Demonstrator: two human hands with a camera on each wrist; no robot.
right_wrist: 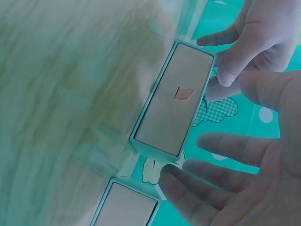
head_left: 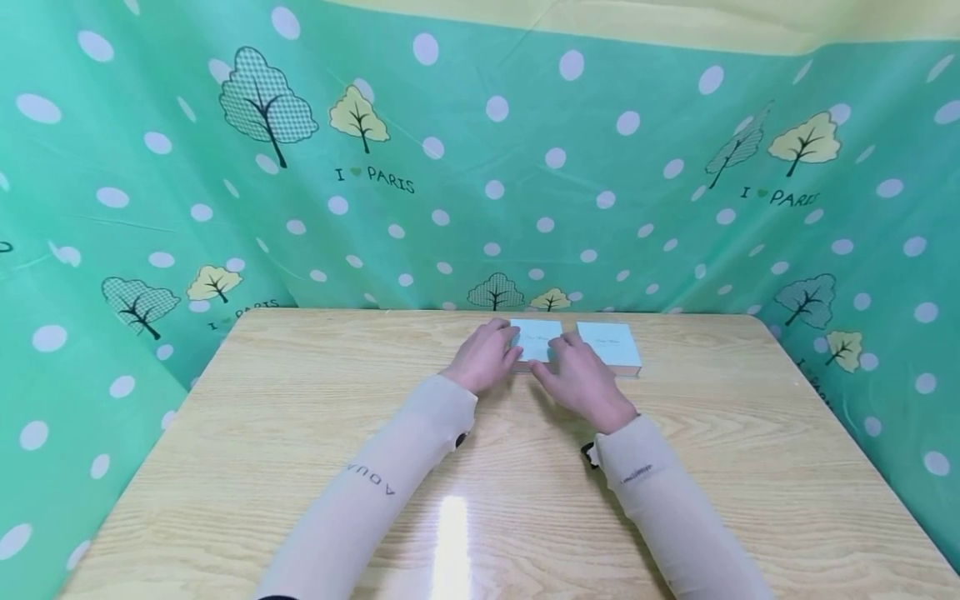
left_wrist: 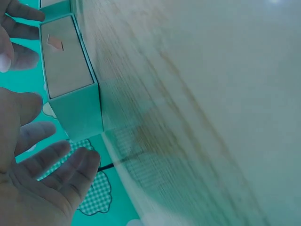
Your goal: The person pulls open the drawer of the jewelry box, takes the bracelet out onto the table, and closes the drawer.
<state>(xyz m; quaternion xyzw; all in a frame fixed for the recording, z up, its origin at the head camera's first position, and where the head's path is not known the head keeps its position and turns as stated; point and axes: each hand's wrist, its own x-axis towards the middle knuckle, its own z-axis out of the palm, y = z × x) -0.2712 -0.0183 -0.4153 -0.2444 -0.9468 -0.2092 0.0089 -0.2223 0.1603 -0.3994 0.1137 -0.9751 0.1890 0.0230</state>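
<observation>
Two small light-blue boxes lie flat near the far edge of the table. My left hand (head_left: 482,357) is at the left side of the nearer-to-left box (head_left: 536,337), and my right hand (head_left: 583,379) is over its right front corner. Seen from the right wrist, that box's front panel (right_wrist: 162,101) is pale, framed in blue-green, with a small pinkish tab in it. Relaxed, spread fingers (right_wrist: 225,146) of the right hand stay beside the box's end. In the left wrist view the left fingers (left_wrist: 77,181) are loosely extended, not curled round the box.
Close on the right stands the second box (head_left: 609,340), a narrow gap from the first. Behind the wooden table (head_left: 337,400) hangs a green dotted curtain (head_left: 450,167) with printed trees, which also runs down both sides.
</observation>
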